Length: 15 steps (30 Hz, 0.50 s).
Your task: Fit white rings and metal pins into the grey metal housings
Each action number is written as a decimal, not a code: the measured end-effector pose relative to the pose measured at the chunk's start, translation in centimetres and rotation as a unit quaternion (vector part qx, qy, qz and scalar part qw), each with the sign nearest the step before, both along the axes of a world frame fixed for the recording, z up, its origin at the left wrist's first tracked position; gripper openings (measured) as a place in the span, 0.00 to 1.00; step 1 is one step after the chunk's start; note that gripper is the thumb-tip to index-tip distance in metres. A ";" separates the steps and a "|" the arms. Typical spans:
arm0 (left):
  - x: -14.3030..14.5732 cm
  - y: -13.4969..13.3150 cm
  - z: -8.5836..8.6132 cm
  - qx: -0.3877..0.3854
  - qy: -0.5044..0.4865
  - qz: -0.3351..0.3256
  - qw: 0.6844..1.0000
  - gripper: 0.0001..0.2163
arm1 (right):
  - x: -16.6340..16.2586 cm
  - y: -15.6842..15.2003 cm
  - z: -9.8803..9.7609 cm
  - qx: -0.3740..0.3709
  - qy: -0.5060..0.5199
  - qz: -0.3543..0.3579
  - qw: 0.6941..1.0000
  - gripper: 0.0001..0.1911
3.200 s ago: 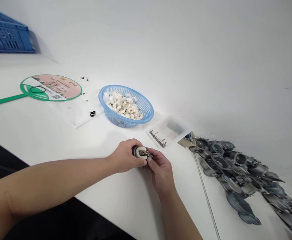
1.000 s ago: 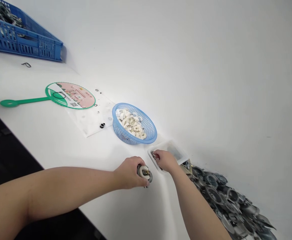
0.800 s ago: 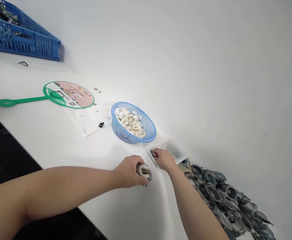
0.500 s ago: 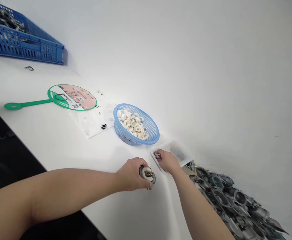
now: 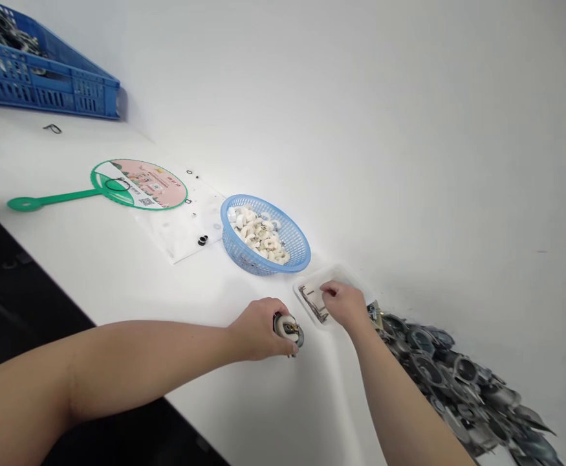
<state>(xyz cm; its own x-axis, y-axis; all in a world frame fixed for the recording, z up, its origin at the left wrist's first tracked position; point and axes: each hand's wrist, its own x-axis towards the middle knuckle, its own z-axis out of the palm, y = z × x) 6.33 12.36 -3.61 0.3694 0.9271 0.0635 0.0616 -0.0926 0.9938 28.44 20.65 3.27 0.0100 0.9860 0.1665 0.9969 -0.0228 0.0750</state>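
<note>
My left hand (image 5: 262,329) is wrapped round a round grey metal part with a white ring inside (image 5: 288,328), held over the white table. Brass-coloured bits show in the middle of that part. My right hand (image 5: 345,303) is over a white plastic tray (image 5: 296,285), its fingers closed together; whether a small piece sits between them I cannot make out. Thin dark metal pins (image 5: 312,305) lie along the tray's near left side. Just left of the tray stands a blue mesh basket (image 5: 248,260) with many white C-shaped pieces (image 5: 258,234).
A heap of grey metal housings (image 5: 438,369) lies at the right. A green-handled fan (image 5: 140,184) rests on a clear plastic sheet (image 5: 176,249) with small black rings (image 5: 202,240). A blue crate (image 5: 88,90) of metal parts stands far left. The wall (image 5: 360,129) rises behind.
My right hand has moved right and up within the tray, away from the pins, which now show. My left hand still holds the metal part in nearly the same place.
</note>
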 end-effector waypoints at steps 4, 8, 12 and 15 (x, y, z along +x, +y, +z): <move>-0.2 -0.1 0.0 0.000 -0.010 -0.006 1.000 0.19 | -0.9 -4.5 -0.1 0.104 0.077 -0.026 0.991 0.16; -0.2 -0.2 0.0 -0.007 -0.001 0.000 1.000 0.19 | -3.3 -10.7 -2.0 0.201 0.264 -0.002 0.943 0.11; -0.2 -0.2 0.0 0.001 0.000 0.000 1.000 0.19 | -6.2 -14.5 -4.0 0.241 0.447 -0.074 0.858 0.11; -0.1 -0.2 -0.1 0.011 0.002 0.001 1.000 0.18 | -7.7 -15.2 -4.8 0.248 0.517 -0.131 0.808 0.11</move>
